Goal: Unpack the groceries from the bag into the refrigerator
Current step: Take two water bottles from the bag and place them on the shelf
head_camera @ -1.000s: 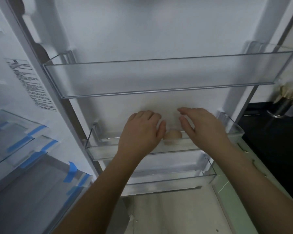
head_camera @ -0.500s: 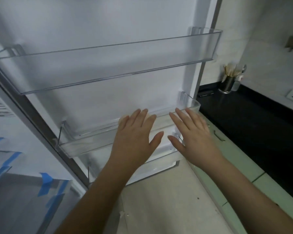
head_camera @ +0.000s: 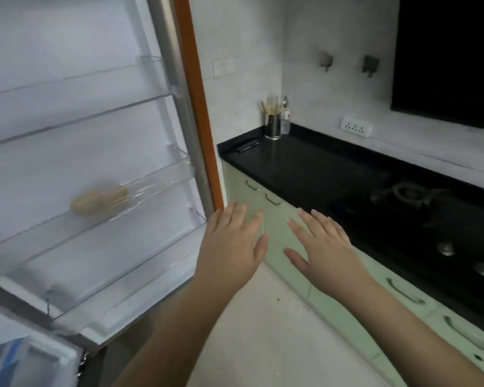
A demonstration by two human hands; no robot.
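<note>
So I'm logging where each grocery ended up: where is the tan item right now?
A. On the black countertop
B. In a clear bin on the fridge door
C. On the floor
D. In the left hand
B. The blurred tan item lies inside the clear door bin, while the left hand and the right hand are both open and empty, off to its right.

A blurred tan, oval grocery item (head_camera: 99, 199), possibly two lying side by side, is resting in the middle clear door bin (head_camera: 162, 177) of the open refrigerator door (head_camera: 67, 121). It is lying on its side near the bin's middle, showing through the transparent front wall. The door's other clear bins are holding nothing visible.
</note>
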